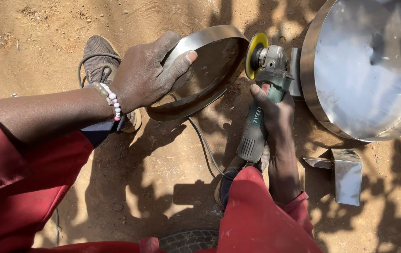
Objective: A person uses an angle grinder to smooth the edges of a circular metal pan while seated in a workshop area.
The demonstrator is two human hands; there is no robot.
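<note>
My left hand (148, 74) grips the rim of a small round metal pan (209, 70), holding it tilted on edge above the dirt. A beaded bracelet (111, 99) is on that wrist. My right hand (273, 110) is closed around the green-grey body of an angle grinder (262, 100). The grinder's yellow disc (255, 54) touches the right rim of the small pan. Its cable (205, 145) trails down across the ground.
A large round shiny metal pan (364, 70) lies at the upper right. A small folded metal piece (345, 175) rests on the dirt below it. My shoe (99, 61) is at the upper left, a tyre (188, 241) at the bottom, and red trouser legs fill the lower frame.
</note>
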